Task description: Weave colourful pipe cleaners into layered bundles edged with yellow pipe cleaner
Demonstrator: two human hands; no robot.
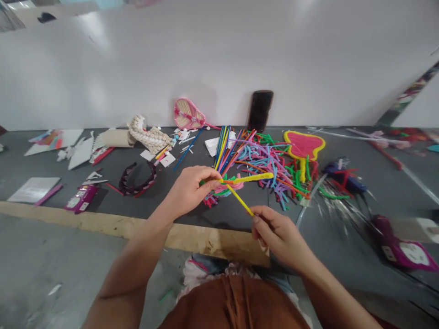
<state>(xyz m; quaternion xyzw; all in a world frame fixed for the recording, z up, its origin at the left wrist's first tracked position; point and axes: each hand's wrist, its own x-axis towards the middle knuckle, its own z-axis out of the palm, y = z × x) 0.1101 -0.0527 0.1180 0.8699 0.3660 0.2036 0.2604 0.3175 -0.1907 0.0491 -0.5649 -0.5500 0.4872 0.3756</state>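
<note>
My left hand (195, 187) is closed, its thumb and fingertips pinching a yellow pipe cleaner (241, 198) at its upper end. That pipe cleaner slants down to my right hand (274, 233), whose closed fingers grip its lower end. From my left fingertips a thicker yellow strip (255, 177), apparently wound with pipe cleaner, reaches out to the right, with a bit of orange near the pinch. Just behind the hands lies a pile of coloured pipe cleaners (264, 160) in purple, blue, pink and green. Straight yellow and blue ones (222, 146) stand out at its left.
A pink, yellow-edged fan shape (304, 146) lies right of the pile. A phone (260, 109) and a pink leaf-shaped piece (188, 114) lean on the back wall. Left are a dark braided headband (137, 180) and a purple device (81, 198); another purple device (408, 251) sits far right.
</note>
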